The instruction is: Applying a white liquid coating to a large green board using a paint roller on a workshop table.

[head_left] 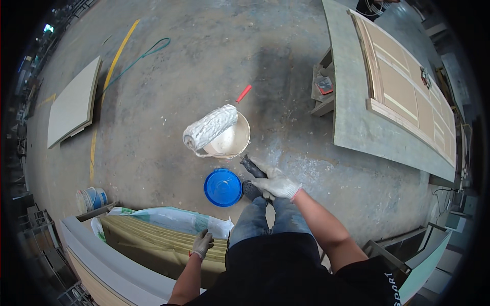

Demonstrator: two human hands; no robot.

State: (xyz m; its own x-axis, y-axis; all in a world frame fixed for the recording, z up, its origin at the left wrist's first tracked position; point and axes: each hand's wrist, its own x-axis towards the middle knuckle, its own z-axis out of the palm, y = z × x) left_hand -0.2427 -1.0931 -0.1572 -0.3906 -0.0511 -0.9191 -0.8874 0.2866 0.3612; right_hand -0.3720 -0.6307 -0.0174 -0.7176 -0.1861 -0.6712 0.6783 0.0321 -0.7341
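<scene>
My right hand (276, 182), in a white knit glove, is closed around the black handle (253, 168) of a paint roller. The roller's thick sleeve (210, 127), coated in white, is over a white bucket (244, 133) with some white in its bottom. Behind the sleeve, a red handle (244, 94) sticks out past the bucket's rim; the rest of that tool is hidden. A round blue lid (223, 187) is on the floor just in front of the bucket. My left hand (202, 243), gloved too, is beside a stack of yellowish insulation slabs (153, 235), holding nothing, its fingers loosely apart.
Plastic wrapping (168, 218) drapes along the slabs' far edge. A small white-and-blue pail (92, 199) stands at the left. A pale board (76, 104) lies farther back, near a green strap (133, 66). At the right, a large table (352, 112) bears a framed wooden panel (408, 76).
</scene>
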